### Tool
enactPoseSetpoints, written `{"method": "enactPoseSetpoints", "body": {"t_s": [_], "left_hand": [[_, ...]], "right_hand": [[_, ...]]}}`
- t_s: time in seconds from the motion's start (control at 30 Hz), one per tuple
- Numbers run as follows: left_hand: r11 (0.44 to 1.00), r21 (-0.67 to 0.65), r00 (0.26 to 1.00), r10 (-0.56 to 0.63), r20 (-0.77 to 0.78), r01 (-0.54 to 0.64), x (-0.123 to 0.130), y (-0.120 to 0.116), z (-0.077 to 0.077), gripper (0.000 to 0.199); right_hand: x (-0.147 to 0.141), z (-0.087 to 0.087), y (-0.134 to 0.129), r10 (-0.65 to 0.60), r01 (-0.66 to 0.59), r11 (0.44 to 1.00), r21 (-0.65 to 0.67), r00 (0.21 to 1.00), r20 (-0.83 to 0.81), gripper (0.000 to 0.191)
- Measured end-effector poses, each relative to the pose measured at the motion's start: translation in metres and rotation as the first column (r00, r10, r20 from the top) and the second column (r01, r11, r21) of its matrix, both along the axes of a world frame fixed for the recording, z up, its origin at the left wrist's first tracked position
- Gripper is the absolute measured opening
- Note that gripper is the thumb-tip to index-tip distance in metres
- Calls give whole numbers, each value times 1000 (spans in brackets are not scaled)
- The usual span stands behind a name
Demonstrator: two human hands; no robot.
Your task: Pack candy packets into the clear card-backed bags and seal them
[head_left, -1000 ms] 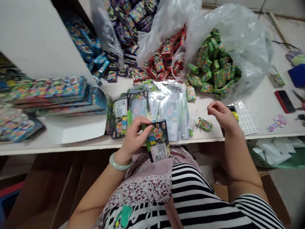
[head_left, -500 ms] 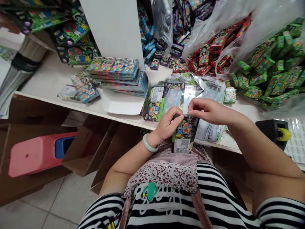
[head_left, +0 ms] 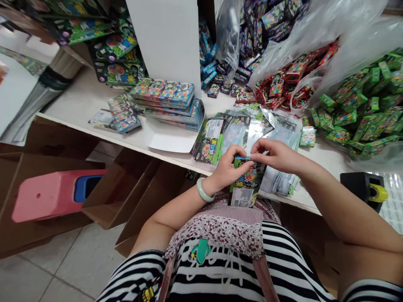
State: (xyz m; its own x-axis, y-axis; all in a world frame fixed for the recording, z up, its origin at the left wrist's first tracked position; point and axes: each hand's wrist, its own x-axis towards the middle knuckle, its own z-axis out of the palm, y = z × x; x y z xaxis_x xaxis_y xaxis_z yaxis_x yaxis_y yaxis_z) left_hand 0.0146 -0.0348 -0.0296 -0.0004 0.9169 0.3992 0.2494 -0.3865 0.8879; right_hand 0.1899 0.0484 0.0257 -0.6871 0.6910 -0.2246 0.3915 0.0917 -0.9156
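Observation:
A black printed candy pouch point(head_left: 244, 191) with a white label panel hangs upright before my apron, at the table's front edge. At its upper left edge my left hand point(head_left: 229, 168), with a pale bangle on the wrist, grips it between thumb and fingers. My right hand point(head_left: 274, 156) pinches the pouch's top edge, its fingertips almost meeting the left thumb. A thin blue strip shows along the top between the hands; whether it is the pouch's seal or something inside I cannot tell. Behind lie several similar flat pouches point(head_left: 209, 142), some overlapping.
Wrapped blocks of small candy boxes point(head_left: 168, 94) are stacked in a white carton point(head_left: 170, 140). Loose purple boxes point(head_left: 255, 29), red boxes point(head_left: 280, 84) and green boxes point(head_left: 359, 105) lie behind, partly in clear bags. A tape dispenser point(head_left: 362, 188) stands right; a pink stool point(head_left: 47, 195) is below left.
The view has shifted slightly, moving the scene rightward. My left thumb has slid along the pouch's top edge toward my right fingers, and a blue strip now shows there.

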Motion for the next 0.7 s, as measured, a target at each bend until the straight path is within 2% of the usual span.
{"method": "enactPoseSetpoints", "body": {"t_s": [0.07,0.13,0.2,0.23,0.27,0.33,0.37,0.43,0.5,0.53,0.57,0.6,0.63,0.7], "left_hand": [[997,-71,999,-14,39,16,0,-8,-5,34],[984,-144,993,-95,73,104,1,-18,-11,42],[965,-172,979,-188,81,200,-3,-30,-12,38],[961,-165,974,-212,76,221,-7,-36,-10,34],[964,-148,974,-216,63,223,-14,-41,-4,31],[984,-98,989,-150,16,151,-37,-47,17,30],[996,-57,997,-75,-26,74,-52,-48,31,31],[983,69,976,177,-130,-169,-90,-42,62,32],[864,250,844,489,-218,-436,-133,-23,88,32],[796,329,764,593,-254,-508,-154,-9,97,31],[757,400,705,641,-304,-516,-174,8,102,30],[772,440,676,625,-390,-460,-192,26,103,29],[806,447,648,584,-489,-388,-208,44,102,28],[882,353,581,471,-664,-312,-229,76,91,29]], "right_hand": [[-1,-7,1,0,-3,963,-270,1000,-12,33],[-1,-12,2,-22,20,870,-492,1000,1,36],[1,-13,5,-43,32,818,-574,999,-6,36],[3,-13,7,-40,21,825,-564,999,-23,35],[6,-12,11,-28,3,853,-522,999,-40,35],[14,-13,19,-27,12,941,-337,999,-38,37],[18,-15,23,-62,57,977,-207,998,-15,39],[24,-22,30,-171,169,985,38,985,33,40],[26,-31,32,-217,206,964,169,975,49,38],[26,-35,30,-204,190,960,204,978,51,36],[24,-38,27,-174,157,959,236,983,52,34],[21,-40,22,-133,113,956,269,989,57,32],[18,-41,17,-89,65,951,304,994,65,30],[11,-40,6,-2,-27,932,361,997,81,27]]}}
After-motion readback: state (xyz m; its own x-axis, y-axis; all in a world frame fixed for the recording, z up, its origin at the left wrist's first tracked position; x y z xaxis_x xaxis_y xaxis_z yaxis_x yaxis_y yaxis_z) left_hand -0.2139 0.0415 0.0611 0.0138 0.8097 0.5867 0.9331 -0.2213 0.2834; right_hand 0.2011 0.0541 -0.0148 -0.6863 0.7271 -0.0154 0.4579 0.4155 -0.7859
